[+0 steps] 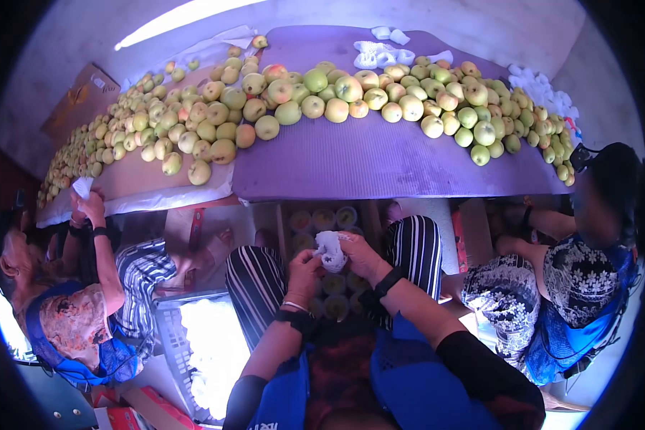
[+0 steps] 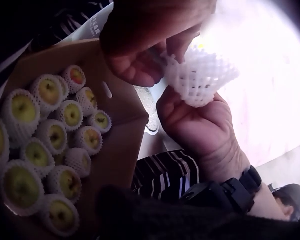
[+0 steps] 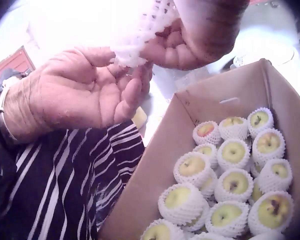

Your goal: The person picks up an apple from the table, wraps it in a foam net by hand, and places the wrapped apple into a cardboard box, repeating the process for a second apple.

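A white foam net (image 1: 330, 251) is between the two hands in front of the knees. The left hand (image 1: 304, 278) pinches its edge with thumb and fingertips; in the left wrist view this hand (image 2: 152, 37) is above the net (image 2: 197, 75). The right hand (image 1: 364, 256) holds the net's other side, its fingers curled against it in the right wrist view (image 3: 202, 37). A small yellow patch shows at the net's top in the left wrist view; whether an apple is inside I cannot tell. Below the hands, netted apples (image 3: 233, 152) fill a cardboard box (image 3: 157, 150).
Loose apples (image 1: 347, 89) lie in a long heap on the purple-covered table (image 1: 408, 161). More foam nets (image 1: 380, 56) lie behind them. A grey crate (image 1: 168, 344) with white contents stands at the left. One person sits on each side, and the striped knees flank the box.
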`<state>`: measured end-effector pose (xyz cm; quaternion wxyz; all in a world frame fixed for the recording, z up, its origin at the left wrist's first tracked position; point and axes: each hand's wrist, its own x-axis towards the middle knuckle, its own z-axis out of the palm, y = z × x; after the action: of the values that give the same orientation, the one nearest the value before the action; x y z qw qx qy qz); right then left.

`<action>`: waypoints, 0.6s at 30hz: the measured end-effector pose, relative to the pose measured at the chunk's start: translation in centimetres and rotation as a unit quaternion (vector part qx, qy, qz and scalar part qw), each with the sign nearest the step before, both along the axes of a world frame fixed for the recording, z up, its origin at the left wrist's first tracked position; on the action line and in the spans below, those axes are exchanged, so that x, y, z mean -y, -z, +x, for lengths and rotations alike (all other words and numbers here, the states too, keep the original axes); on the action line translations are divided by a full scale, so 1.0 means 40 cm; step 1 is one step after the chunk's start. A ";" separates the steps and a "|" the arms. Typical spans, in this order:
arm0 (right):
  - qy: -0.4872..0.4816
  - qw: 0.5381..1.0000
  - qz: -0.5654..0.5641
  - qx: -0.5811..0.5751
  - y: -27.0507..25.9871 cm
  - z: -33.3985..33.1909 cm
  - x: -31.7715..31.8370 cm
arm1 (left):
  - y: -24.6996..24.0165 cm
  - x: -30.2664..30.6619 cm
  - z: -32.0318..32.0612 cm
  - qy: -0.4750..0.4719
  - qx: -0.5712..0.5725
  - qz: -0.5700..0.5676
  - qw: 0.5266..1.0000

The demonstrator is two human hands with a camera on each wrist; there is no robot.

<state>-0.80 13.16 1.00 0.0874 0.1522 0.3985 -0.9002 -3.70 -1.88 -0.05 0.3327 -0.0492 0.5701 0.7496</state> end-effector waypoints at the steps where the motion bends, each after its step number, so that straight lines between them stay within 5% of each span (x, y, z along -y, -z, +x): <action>1: 0.001 1.000 0.001 -0.001 -0.007 0.000 -0.001 | 0.003 0.000 0.001 -0.018 0.031 0.038 0.999; 6: -0.034 0.989 -0.119 -0.081 0.004 0.005 -0.029 | -0.013 -0.003 -0.006 -0.067 0.056 0.236 0.968; 7: -0.032 0.989 -0.118 -0.083 0.019 0.001 -0.032 | -0.035 -0.004 -0.009 -0.073 0.124 0.332 0.932; 9: -0.100 0.938 -0.289 -0.163 0.043 -0.008 -0.034 | -0.056 0.003 -0.010 -0.060 0.172 0.450 0.875; 10: -0.100 0.938 -0.289 -0.163 0.001 -0.005 -0.025 | -0.057 0.006 -0.009 -0.060 0.171 0.450 0.874; 12: 0.029 0.967 -0.250 0.040 -0.072 0.007 -0.007 | -0.061 0.008 -0.006 -0.043 0.191 0.485 0.852; 16: 0.052 0.958 -0.282 -0.013 -0.009 0.005 -0.023 | -0.061 -0.003 -0.002 -0.081 0.210 0.454 0.862; 18: 0.010 0.934 -0.348 -0.083 -0.004 0.010 -0.035 | -0.034 -0.002 -0.003 -0.071 0.170 0.370 0.910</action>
<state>-0.40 14.54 1.16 0.0929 0.0413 0.0648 -0.9927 -3.81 -1.79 1.31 0.3650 -0.0891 0.1814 0.9088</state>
